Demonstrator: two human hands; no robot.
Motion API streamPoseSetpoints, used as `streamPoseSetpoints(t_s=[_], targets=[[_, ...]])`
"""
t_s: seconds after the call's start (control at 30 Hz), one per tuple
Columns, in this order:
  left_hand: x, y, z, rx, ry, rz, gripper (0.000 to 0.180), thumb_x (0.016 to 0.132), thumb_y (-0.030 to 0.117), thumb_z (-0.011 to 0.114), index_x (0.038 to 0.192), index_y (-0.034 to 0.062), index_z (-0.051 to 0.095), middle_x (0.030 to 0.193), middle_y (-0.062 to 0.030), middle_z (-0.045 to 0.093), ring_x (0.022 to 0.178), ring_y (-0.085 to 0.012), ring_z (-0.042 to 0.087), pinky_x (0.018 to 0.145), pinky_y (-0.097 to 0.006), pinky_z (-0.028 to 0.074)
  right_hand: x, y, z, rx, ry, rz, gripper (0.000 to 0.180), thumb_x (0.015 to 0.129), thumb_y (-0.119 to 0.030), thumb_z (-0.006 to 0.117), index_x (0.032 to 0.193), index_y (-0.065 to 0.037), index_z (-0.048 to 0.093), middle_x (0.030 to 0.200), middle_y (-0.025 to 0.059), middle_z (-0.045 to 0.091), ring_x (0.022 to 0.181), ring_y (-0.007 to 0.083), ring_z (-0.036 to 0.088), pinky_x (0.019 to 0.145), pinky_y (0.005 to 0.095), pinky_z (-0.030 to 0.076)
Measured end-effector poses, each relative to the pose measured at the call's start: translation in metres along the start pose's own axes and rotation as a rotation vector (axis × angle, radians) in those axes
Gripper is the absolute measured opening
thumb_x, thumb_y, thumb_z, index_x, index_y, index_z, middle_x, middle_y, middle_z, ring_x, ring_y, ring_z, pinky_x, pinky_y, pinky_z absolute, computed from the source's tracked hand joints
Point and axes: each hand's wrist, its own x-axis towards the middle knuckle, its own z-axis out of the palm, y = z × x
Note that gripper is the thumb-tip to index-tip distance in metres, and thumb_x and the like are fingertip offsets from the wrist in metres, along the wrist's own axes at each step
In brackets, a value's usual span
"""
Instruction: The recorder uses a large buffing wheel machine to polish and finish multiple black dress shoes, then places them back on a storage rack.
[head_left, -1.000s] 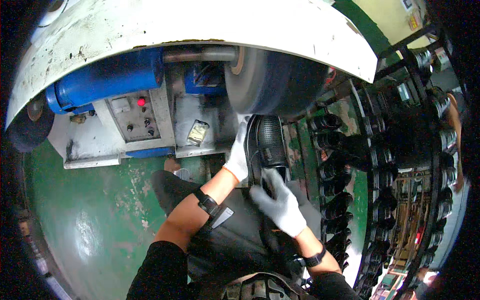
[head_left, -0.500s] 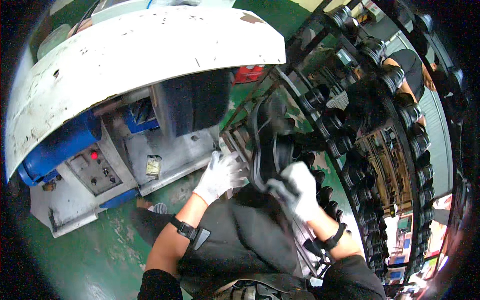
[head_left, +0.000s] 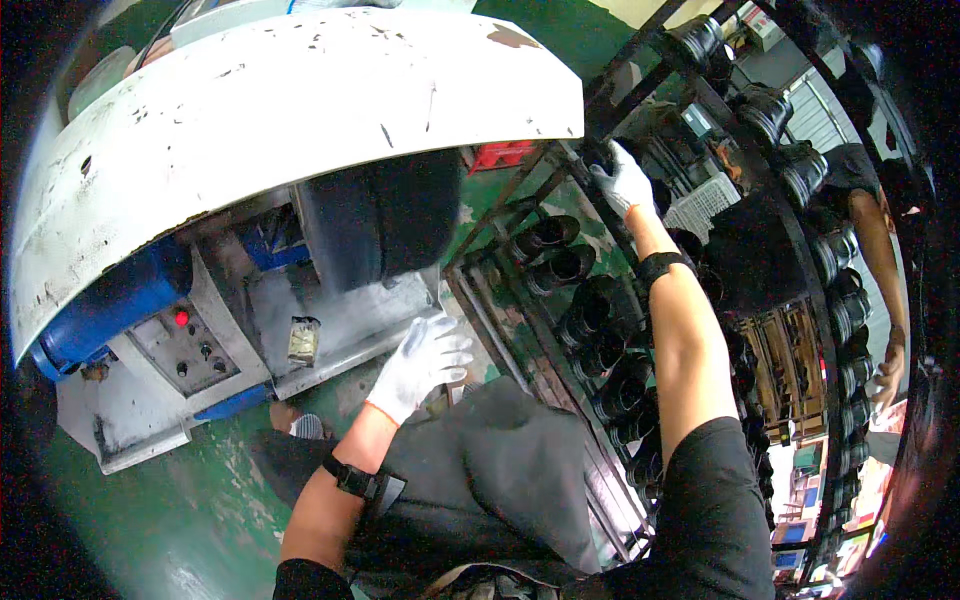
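Step in hand looks like racking: right hand [head_left: 622, 180], white-gloved, is stretched up to the rack [head_left: 640, 90], fingers curled over a dark shoe piece [head_left: 600, 158] at a rack bar. Whether the hand grips it or just touches it cannot be told, as the glove hides most of it. Left hand [head_left: 425, 358], also gloved, hangs empty and spread open over the person's dark apron [head_left: 500, 470], near the machine ledge [head_left: 350, 345]. Rack rows below hold more black boots [head_left: 548, 240], close-packed, so seating the piece likely calls for a clear peg and a clean release. Grinding wheel [head_left: 380, 215] sits under a white hood [head_left: 300, 110]; a red-button control panel [head_left: 185, 350] is at left. Another person's arm [head_left: 880, 270] works behind the rack. The crossbars crowd the reach.
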Motion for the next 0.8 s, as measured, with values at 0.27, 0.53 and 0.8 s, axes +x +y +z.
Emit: streamPoseSetpoints(t_s=[0.27,0.53,0.8], targets=[[-0.001,-0.004,0.006,0.066,0.032,-0.019,0.056,0.100,0.048,0.035,0.139,0.0082,0.040,0.120,-0.0179,0.058,0.105,-0.0331,0.059,0.088,-0.045,0.050,-0.041,0.041,-0.030,-0.141,-0.039,0.382,0.068,0.085,-0.057,0.054,0.118,0.002,0.060,0.105,0.0220,0.066,0.099,0.0362,0.063,0.087,0.0436,0.047],[-0.005,-0.015,-0.013,0.064,0.032,-0.019,0.054,0.100,0.047,0.037,0.139,0.0104,0.040,0.122,-0.0161,0.057,0.106,-0.0315,0.058,0.089,-0.046,0.049,-0.166,-0.076,-0.054,0.462,-0.108,0.065,0.048,0.082,-0.041,0.071,0.065,-0.001,0.051,0.065,0.0214,0.047,0.057,0.0342,0.041,0.055,0.0400,0.039],[-0.017,-0.008,0.015,-0.376,0.139,0.191,0.054,0.092,0.058,0.045,0.123,0.0154,0.056,0.116,-0.0097,0.061,0.106,-0.0315,0.057,0.093,-0.053,0.046,-0.298,-0.186,-0.069,0.730,-0.422,-0.534,0.028,0.073,-0.027,0.078,0.070,-0.005,0.061,0.068,0.0131,0.056,0.065,0.0321,0.058,0.060,0.0392,0.046]])
